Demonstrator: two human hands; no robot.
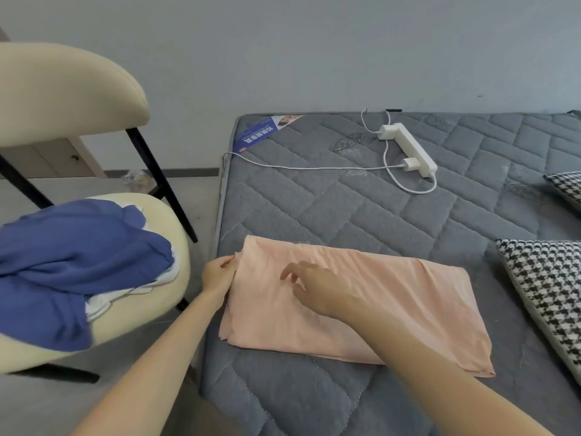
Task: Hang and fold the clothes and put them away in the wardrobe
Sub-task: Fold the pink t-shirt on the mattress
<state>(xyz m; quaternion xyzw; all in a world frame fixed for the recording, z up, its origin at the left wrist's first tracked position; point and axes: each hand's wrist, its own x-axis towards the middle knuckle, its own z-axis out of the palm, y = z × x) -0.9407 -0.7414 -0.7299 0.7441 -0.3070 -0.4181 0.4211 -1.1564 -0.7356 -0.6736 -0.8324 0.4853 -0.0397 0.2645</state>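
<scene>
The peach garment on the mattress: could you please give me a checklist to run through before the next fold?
1. Left hand pinches the left edge of the peach garment: ok.
2. Right hand open over the cloth; contact: cannot tell.
3. Cloth smooth: not ok, creases show.
4. Houndstooth cushion apart from the garment: ok.
5. Power strip and cable clear, farther back on the mattress: ok.
</scene>
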